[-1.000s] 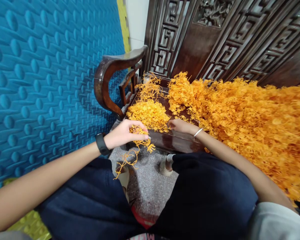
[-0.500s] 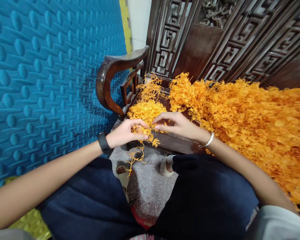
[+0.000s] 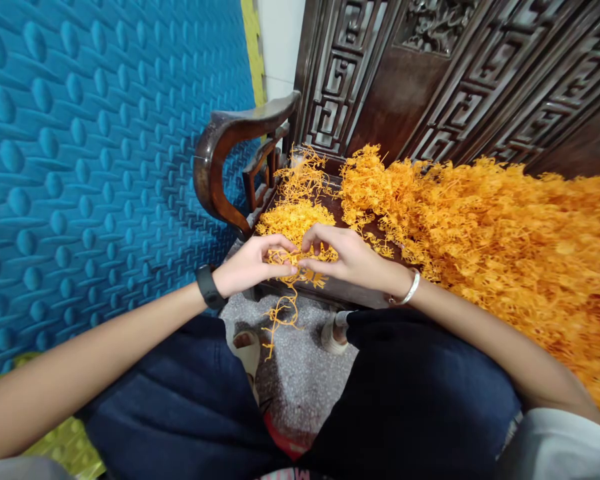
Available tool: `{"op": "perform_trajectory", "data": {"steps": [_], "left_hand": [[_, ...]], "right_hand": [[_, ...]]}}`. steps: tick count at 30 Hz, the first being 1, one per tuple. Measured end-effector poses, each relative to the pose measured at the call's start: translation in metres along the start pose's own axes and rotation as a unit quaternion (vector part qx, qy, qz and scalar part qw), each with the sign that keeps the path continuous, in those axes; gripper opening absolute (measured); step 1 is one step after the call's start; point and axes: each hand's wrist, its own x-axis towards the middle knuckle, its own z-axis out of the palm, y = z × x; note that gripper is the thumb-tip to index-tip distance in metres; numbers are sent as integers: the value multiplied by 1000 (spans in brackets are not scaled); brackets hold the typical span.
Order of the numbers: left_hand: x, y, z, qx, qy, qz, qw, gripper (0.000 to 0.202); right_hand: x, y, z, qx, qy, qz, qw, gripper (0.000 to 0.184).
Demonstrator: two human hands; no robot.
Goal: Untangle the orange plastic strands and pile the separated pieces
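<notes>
My left hand [image 3: 250, 267], with a black band on its wrist, is closed on an orange plastic strand [image 3: 283, 312] that dangles below the seat's front edge. My right hand [image 3: 353, 259], wearing a silver bangle, pinches the same strand's top, fingertips meeting the left hand's. Just behind both hands lies a small heap of orange bits [image 3: 295, 222] on the dark wooden bench seat [image 3: 335, 290]. A huge pile of tangled orange strands [image 3: 485, 227] covers the seat to the right.
The bench's curved wooden armrest [image 3: 225, 143] and carved backrest [image 3: 430, 73] stand behind the piles. A blue padded wall [image 3: 90, 147] is on the left. My dark-trousered knees [image 3: 410, 393] frame a speckled grey floor [image 3: 295, 380] below the hands.
My right hand has left the seat's front edge and moved left to meet my left hand on the strand. The left hand has lifted slightly.
</notes>
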Motion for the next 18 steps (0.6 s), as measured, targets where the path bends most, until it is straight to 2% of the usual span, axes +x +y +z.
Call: {"op": "perform_trajectory", "data": {"steps": [4, 8, 10, 14, 18], "left_hand": [[1, 0, 1, -52, 7, -25, 998, 37], [3, 0, 1, -64, 28, -16, 997, 35], [3, 2, 0, -39, 25, -5, 999, 29], [2, 6, -3, 29, -19, 39, 999, 18], [2, 6, -6, 54, -9, 51, 997, 19]], "right_hand": [[2, 2, 4, -2, 0, 14, 1000, 15], [4, 3, 7, 1, 9, 34, 999, 12], [5, 1, 8, 8, 15, 30, 999, 10], [6, -1, 9, 61, 32, 33, 997, 7], [8, 0, 10, 103, 86, 66, 989, 7]]}}
